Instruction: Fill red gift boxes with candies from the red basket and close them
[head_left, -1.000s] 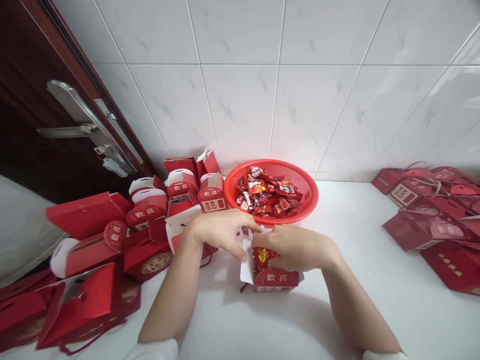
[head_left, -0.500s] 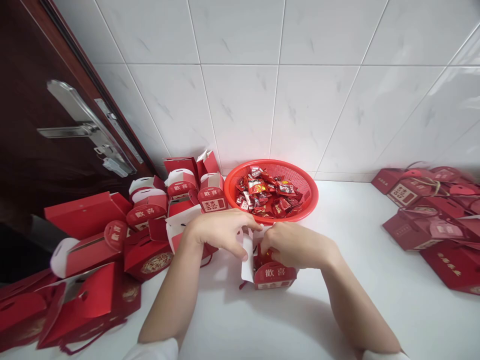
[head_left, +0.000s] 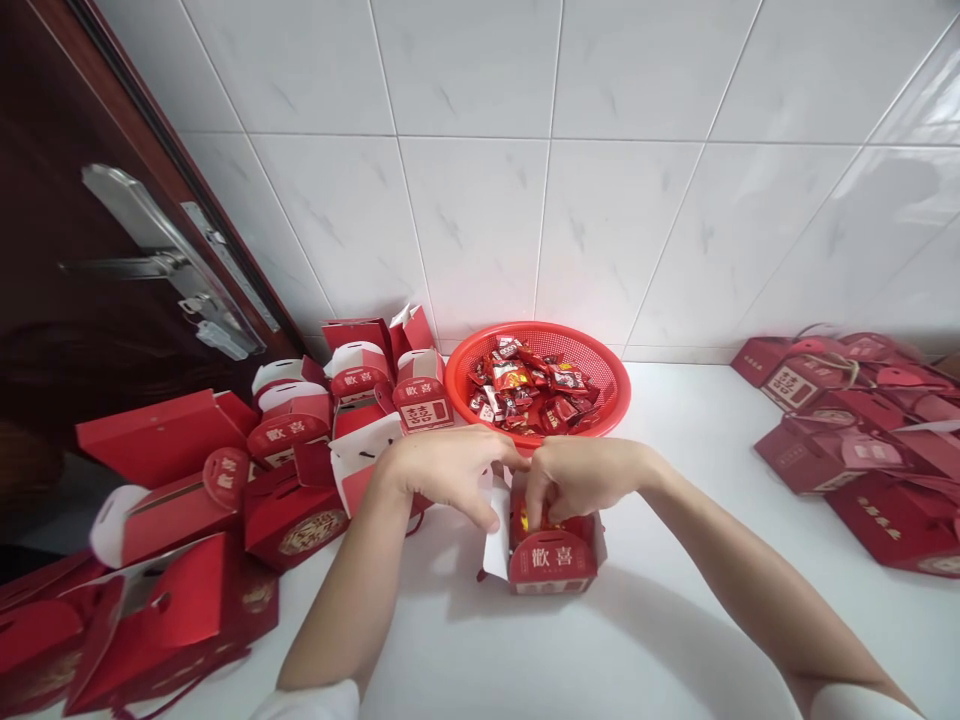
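An open red gift box (head_left: 551, 562) with white-lined flaps stands on the white table in front of me. At its back left corner, my left hand (head_left: 454, 472) steadies it, the thumb by the raised left flap and the fingertips at the rear edge. My right hand (head_left: 577, 482) reaches into the box from above with curled fingers, the index finger pointing down onto shiny red and yellow wrapped sweets (head_left: 524, 520). Whether a sweet is pinched there is hidden by the fingers. Just behind the hands sits a red plastic basket (head_left: 616, 385) holding many wrapped sweets (head_left: 517, 378).
Many red gift boxes (head_left: 296, 510), several with raised lids, crowd the left side of the table. Another group of closed red boxes (head_left: 840, 440) is at the right. A tiled wall (head_left: 480, 230) rises behind, and a dark door (head_left: 45, 200) with a metal handle is at left.
My right hand has lifted slightly and shifted within the box, so more of the wrapped sweets and the box's right flap show. My left hand stays at the left flap.
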